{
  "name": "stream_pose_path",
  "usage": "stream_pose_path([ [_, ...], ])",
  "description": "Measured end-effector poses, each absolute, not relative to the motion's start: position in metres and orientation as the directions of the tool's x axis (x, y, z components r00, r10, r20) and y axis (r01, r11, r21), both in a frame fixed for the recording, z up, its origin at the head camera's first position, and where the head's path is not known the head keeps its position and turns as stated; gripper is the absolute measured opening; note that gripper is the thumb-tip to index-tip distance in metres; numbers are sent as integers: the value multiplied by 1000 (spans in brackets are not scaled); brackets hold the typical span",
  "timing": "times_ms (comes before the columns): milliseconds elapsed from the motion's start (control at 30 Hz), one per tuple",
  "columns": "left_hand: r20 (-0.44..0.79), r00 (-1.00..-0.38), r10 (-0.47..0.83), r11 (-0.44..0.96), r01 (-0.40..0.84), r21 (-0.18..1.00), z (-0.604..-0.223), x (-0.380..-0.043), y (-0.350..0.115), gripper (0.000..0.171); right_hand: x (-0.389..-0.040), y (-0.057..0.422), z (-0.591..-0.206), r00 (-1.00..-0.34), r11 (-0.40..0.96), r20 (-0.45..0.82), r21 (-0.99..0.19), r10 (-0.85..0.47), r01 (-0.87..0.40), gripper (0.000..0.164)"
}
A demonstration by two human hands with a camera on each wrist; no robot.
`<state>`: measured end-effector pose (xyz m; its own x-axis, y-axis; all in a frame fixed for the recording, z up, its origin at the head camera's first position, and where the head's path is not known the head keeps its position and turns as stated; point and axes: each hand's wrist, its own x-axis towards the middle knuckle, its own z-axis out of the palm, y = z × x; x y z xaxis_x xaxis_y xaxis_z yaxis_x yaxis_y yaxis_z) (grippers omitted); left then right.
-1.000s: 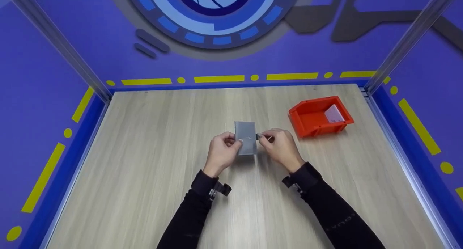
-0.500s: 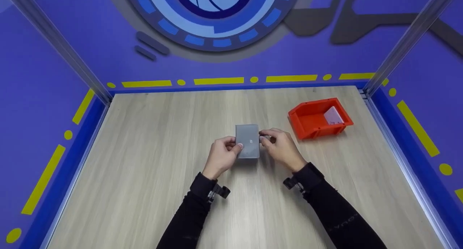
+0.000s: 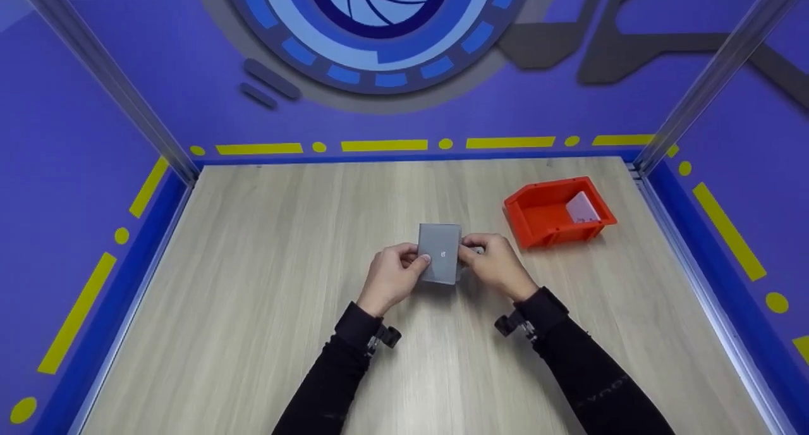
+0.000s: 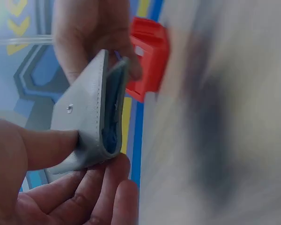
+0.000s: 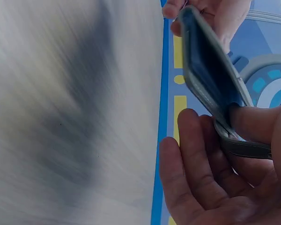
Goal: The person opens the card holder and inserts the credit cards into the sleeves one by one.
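A small grey folding wallet point(image 3: 439, 251) is held up over the table between both hands. My left hand point(image 3: 393, 275) pinches its left, folded side, thumb on the front cover and fingers behind, as the left wrist view point(image 4: 79, 110) shows the wallet's cover with a small emblem. At the opposite, opening side my right hand point(image 3: 496, 263) grips the wallet's edge. In the right wrist view the right thumb point(image 5: 255, 123) lies at the gap between the covers, and a short dark strap point(image 5: 246, 149) sticks out below it. The covers stand slightly apart, with a dark blue interior.
A red plastic bin point(image 3: 537, 217) stands at the back right of the wooden table point(image 3: 284, 245), with a pale card-like piece point(image 3: 582, 207) inside at its right end. Blue panelled walls and metal posts border the table at the back and sides.
The wallet has turned a little and shifted slightly right and down in the head view. The right fingers have moved from the small strap piece at its side onto the wallet's edge.
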<state>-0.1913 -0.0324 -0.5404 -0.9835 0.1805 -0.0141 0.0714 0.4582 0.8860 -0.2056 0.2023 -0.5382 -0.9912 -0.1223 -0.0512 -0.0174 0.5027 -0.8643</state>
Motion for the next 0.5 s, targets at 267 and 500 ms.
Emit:
stream_pose_path([
  [267, 153, -984, 95, 682, 176, 710, -536, -182, -24, 36, -203, 197, -536, -995, 483, -22, -875, -93, -26, 13],
  [500, 251, -957, 143, 724, 274, 633, -526, -172, -15, 30, -201, 193, -535, -995, 499, 13, -864, -104, -63, 10],
])
